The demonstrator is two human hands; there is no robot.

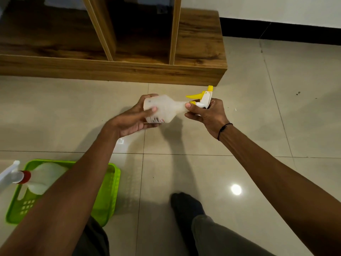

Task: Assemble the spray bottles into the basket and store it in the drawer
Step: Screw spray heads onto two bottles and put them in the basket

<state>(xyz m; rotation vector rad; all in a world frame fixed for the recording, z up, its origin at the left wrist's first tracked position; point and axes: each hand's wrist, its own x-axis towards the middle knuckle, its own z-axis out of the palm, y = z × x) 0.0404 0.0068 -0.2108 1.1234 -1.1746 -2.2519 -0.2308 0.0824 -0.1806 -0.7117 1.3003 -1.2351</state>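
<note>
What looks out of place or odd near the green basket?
The spray bottle with the red collar lies tilted in the green basket, its white trigger head sticking out over the rim. Nothing looks spilled or broken.

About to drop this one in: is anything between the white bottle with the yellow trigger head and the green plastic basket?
Partly. The left forearm crosses over the green plastic basket, and a white bottle with a red collar already lies in its left part. The white spray bottle with the yellow trigger head is held in both hands over bare floor tiles.
</note>
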